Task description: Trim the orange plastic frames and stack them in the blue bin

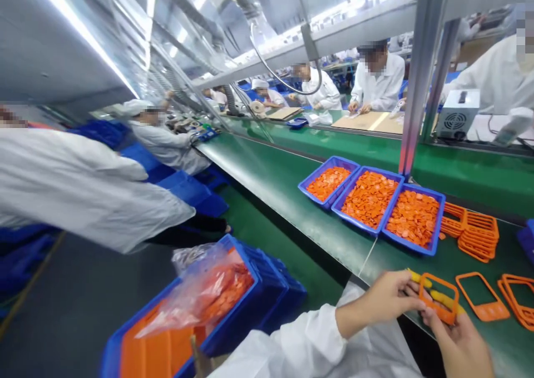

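Observation:
An orange plastic frame [443, 313] with a rectangular window is held between both hands above the green bench. My left hand [386, 297] pinches its left side. From below and to the right, my right hand [463, 339] closes on the lower edge. Yellow parts [441, 298] show at the fingers; whether they are finger covers or something held, I cannot make out. Just right of the hands lies a similar orange frame [487, 311], flat on the bench. Further right, more orange frames [526, 317] overlap one another.
Three blue trays [377, 232] of small orange pieces stand ahead, beside stacked orange frames [478, 239]. On the floor at left, a blue crate [262, 280] holds orange parts and a plastic bag [187, 305]. A metal post [417, 83] rises behind the trays. Co-workers in white sit across and stand left.

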Demonstrator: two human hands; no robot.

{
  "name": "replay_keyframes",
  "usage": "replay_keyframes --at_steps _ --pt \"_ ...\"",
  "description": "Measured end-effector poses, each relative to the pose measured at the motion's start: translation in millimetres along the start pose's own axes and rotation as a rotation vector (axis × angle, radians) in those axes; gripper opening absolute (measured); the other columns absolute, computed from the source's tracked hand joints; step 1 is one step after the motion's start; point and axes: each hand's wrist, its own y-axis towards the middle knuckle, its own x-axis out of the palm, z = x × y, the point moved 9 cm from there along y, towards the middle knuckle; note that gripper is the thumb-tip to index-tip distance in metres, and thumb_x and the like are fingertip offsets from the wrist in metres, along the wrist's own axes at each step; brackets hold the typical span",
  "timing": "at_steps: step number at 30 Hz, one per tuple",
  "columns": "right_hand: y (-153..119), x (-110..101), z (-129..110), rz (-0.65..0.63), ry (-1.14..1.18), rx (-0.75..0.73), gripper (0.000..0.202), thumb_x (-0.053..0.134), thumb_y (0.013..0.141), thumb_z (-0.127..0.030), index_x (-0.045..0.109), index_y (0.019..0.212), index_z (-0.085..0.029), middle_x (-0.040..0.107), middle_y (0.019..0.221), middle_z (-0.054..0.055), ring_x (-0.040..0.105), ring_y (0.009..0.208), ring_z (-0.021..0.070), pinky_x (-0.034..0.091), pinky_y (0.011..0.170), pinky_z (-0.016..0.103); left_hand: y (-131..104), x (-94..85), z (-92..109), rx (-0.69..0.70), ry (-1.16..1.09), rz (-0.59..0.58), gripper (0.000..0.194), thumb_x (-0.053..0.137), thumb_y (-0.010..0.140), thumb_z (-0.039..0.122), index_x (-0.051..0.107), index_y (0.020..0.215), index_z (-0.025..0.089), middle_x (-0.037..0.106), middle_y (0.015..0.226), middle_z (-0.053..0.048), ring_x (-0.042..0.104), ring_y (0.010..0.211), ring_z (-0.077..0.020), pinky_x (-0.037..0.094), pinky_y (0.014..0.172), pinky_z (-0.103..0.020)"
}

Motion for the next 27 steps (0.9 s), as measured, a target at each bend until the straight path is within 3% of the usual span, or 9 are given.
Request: replay_keyframes --at_steps 4,10,15,18,27 --pt "3.3 5.8 -7.6 -0.043 0.008 -0.062 0.062 0.099 0.067 -0.064 0.08 0.108 -0.021 0.088 0.111 0.017 0.086 0.101 0.0409 0.076 0.084 0.046 -0.8 1.8 10.3 0.091 0.031 -0.017 0.056 0.099 0.075 0.059 0.079 0.103 0.015 0.081 0.099 -0.01 0.08 0.097 -0.0269 0.063 0.099 -0.043" --pt "-14.6 17.5 -32.2 -0.022 0.059 -0.164 0.051 0.09 0.085 -0.062 0.076 0.116 -0.023 0.087 0.111 0.014 0.086 0.098 0.0345 0.073 0.088 0.046 -8.2 4.6 34.5 0.203 0.336 -0.035 0.02 0.078 0.097 0.032 0.084 0.107 0.017 0.085 0.108 -0.011 0.08 0.1 -0.0253 0.063 0.093 -0.033" --pt "-21.0 25.9 -44.4 -0.053 0.063 -0.222 0.038 0.085 0.093 -0.054 0.075 0.114 -0.024 0.085 0.107 0.011 0.084 0.095 0.0303 0.072 0.089 0.046 -6.9 6.4 41.7 0.245 0.427 -0.065 0.021 0.072 0.1 0.03 0.085 0.112 0.019 0.084 0.109 -0.01 0.08 0.098 -0.0246 0.064 0.091 -0.033" --pt "-20.7 23.7 -43.2 -0.009 0.041 -0.225 0.032 0.083 0.096 -0.051 0.073 0.11 -0.024 0.085 0.103 0.009 0.084 0.092 0.0287 0.072 0.085 0.044 -4.6 6.1 42.1 0.254 0.446 -0.065 0.019 0.071 0.101 0.03 0.085 0.107 0.019 0.085 0.106 -0.009 0.08 0.097 -0.0245 0.064 0.09 -0.034" --pt "-16.6 27.6 -46.5 0.015 0.055 -0.243 0.03 0.082 0.095 -0.049 0.071 0.108 -0.024 0.084 0.103 0.008 0.083 0.085 0.0243 0.071 0.081 0.039 -0.9 4.3 37.8 0.235 0.358 -0.038 0.023 0.073 0.101 0.037 0.082 0.105 0.016 0.085 0.103 -0.01 0.082 0.092 -0.024 0.068 0.084 -0.034"
